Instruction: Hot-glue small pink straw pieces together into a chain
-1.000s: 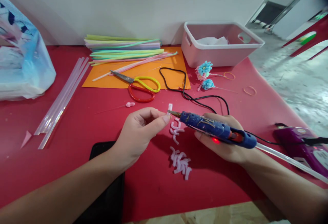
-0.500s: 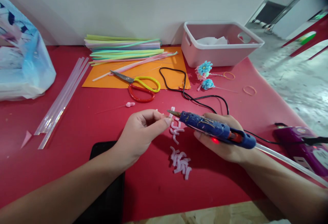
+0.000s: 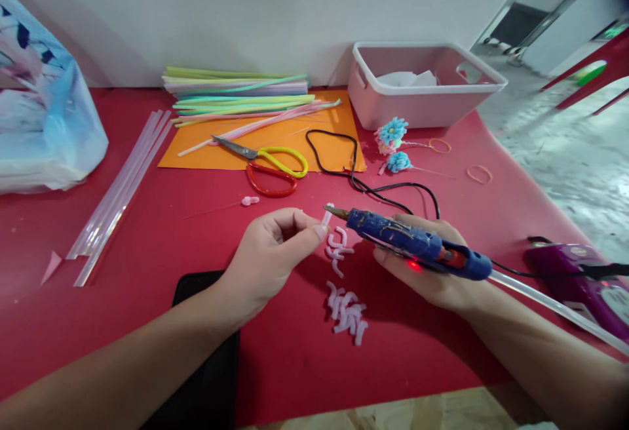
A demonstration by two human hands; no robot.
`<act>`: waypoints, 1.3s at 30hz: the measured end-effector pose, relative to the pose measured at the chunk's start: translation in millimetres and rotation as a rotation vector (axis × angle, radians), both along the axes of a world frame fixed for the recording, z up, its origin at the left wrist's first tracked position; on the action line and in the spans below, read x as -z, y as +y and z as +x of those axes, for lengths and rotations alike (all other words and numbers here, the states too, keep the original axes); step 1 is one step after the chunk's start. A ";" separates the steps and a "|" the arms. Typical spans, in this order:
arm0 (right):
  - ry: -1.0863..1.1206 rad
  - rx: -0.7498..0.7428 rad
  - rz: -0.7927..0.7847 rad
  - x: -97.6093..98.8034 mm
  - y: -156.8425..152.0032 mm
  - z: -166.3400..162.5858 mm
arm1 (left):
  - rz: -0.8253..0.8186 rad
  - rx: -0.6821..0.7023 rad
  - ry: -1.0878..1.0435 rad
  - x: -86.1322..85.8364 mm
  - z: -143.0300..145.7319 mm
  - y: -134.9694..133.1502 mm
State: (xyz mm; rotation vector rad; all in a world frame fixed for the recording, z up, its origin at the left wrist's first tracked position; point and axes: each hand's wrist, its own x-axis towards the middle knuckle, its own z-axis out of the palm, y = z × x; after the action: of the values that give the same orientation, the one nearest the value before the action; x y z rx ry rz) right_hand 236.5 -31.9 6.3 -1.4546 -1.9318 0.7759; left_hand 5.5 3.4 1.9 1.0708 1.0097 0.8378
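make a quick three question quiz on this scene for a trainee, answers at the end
1. What tool does the right hand hold?
2. True or false: the left hand is empty.
3. Fill in the missing word: the scissors have one red handle and one ____ handle.

Key:
1. A blue glue gun.
2. False; the left hand pinches a small pale piece between thumb and fingers.
3. Yellow.
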 end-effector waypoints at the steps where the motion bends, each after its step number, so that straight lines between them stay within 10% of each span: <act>1: -0.002 0.003 -0.004 -0.1 -0.2 -0.9 | 0.002 -0.001 0.000 -0.1 0.1 0.1; 39: -0.005 0.044 -0.063 -2.3 -1.9 -1.7 | -0.023 -0.006 0.100 -3.1 -0.1 0.2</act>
State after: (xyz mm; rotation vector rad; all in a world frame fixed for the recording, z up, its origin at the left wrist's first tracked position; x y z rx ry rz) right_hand 234.8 -33.8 8.6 -1.5328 -1.8884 0.8207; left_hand 5.4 3.5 5.0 1.0993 1.1041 0.7819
